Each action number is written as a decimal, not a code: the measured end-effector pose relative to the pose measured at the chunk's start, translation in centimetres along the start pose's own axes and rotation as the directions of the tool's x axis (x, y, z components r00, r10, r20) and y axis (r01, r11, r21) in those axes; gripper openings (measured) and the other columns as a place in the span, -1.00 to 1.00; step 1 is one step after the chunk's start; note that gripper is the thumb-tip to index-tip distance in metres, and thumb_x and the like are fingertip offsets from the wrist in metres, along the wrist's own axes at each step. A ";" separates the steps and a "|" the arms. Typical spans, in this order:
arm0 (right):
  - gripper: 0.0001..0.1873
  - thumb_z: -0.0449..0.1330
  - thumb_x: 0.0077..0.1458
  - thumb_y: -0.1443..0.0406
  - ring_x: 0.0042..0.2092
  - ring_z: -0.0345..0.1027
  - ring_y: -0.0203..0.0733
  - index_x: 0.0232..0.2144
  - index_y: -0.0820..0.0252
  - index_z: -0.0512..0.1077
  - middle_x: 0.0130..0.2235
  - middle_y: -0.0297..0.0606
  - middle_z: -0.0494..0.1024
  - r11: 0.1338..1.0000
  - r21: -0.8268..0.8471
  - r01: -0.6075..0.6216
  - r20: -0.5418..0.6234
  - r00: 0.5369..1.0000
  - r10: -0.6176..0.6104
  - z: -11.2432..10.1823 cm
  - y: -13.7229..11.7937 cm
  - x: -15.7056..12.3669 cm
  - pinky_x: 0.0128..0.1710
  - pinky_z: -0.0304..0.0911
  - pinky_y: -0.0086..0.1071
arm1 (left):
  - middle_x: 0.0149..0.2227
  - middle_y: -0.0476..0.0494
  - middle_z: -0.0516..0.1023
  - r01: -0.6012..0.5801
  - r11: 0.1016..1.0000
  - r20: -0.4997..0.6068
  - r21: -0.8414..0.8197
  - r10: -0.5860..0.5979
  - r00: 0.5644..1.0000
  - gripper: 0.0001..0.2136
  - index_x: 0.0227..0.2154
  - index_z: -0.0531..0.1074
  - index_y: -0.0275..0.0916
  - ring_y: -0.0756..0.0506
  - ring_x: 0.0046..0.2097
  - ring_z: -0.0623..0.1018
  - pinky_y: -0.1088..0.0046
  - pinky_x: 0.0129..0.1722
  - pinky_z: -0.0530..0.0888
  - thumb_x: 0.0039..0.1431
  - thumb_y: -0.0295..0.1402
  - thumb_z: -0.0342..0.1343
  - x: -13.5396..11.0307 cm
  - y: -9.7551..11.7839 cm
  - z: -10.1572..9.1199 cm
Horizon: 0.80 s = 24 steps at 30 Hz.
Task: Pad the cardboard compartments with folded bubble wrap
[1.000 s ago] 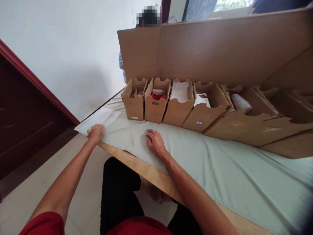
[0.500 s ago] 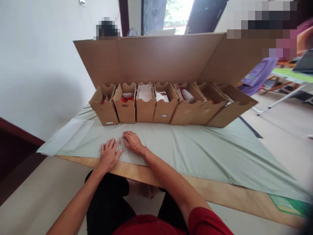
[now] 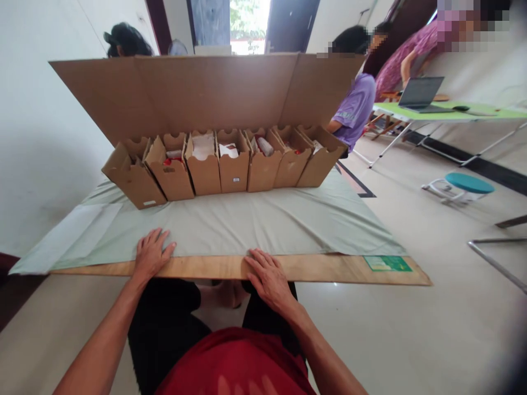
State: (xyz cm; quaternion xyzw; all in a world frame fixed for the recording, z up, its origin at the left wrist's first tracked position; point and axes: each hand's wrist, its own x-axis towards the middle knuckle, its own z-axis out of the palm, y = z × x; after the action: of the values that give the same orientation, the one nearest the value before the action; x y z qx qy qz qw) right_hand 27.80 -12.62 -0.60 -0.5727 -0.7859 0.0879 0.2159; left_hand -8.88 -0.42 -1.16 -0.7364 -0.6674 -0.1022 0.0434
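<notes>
My left hand (image 3: 152,255) lies flat with its fingers apart, across the near edge of the pale green cloth (image 3: 214,227) on the table. My right hand (image 3: 269,277) rests open on the bare wooden strip (image 3: 321,267) along the table's front, fingertips reaching the cloth. Neither hand holds anything. Beyond them stands a row of several open cardboard boxes (image 3: 234,173), side by side. White and red items show inside some of them, such as a white packet (image 3: 203,146) and a rolled thing (image 3: 264,146); their kinds are unclear.
Behind the boxes rises a tall folded cardboard panel (image 3: 214,88). A person in a purple shirt (image 3: 357,109) sits past its right end. To the right are a green folding table (image 3: 461,112) with a laptop (image 3: 424,94), and a blue-topped stool (image 3: 469,182).
My right hand has moved right and back toward me, from the cloth to the wooden edge. My left hand has stayed near the cloth's edge. The view has turned rightward.
</notes>
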 end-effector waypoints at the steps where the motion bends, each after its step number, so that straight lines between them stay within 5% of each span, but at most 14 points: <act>1: -0.56 0.11 0.31 0.29 0.36 0.20 0.05 0.20 0.07 0.44 0.32 -0.12 0.39 1.000 -0.008 -0.024 -0.036 0.999 0.024 0.2 -0.4 -0.4 0.33 0.11 0.04 | 0.34 -0.38 0.36 0.007 1.000 0.004 -0.012 -0.007 1.000 -0.53 0.22 0.43 -0.22 -0.34 0.35 0.34 0.00 0.32 0.25 0.33 -0.19 -0.04 0.0 0.1 -0.3; 10: -0.59 0.10 0.32 0.29 0.35 0.20 0.05 0.16 0.19 0.47 0.30 -0.10 0.41 0.997 0.004 -0.074 -0.069 0.995 0.074 0.3 -2.2 -0.1 0.33 0.05 -0.02 | 0.33 -0.37 0.37 0.080 0.991 0.044 -0.107 -0.075 0.996 -0.53 0.18 0.46 -0.28 -0.32 0.34 0.35 0.08 0.35 0.21 0.29 -0.20 0.02 -0.3 0.6 -2.7; 24: -0.60 0.07 0.32 0.26 0.33 0.21 0.08 0.14 0.16 0.47 0.29 -0.07 0.42 0.999 -0.008 -0.053 -0.071 0.996 0.052 0.8 -1.8 0.0 0.28 0.07 0.01 | 0.33 -0.27 0.38 0.114 0.984 0.048 -0.137 -0.109 0.993 -0.54 0.16 0.47 -0.25 -0.28 0.34 0.33 0.18 0.35 0.19 0.27 -0.19 0.04 0.0 0.1 -2.4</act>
State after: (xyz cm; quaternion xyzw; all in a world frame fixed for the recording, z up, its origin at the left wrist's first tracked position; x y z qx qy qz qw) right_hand 25.94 -13.08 -0.59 -0.5969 -0.7630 0.0692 0.2381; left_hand -9.03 -0.92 1.18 -0.7010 -0.6995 -0.1360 -0.0276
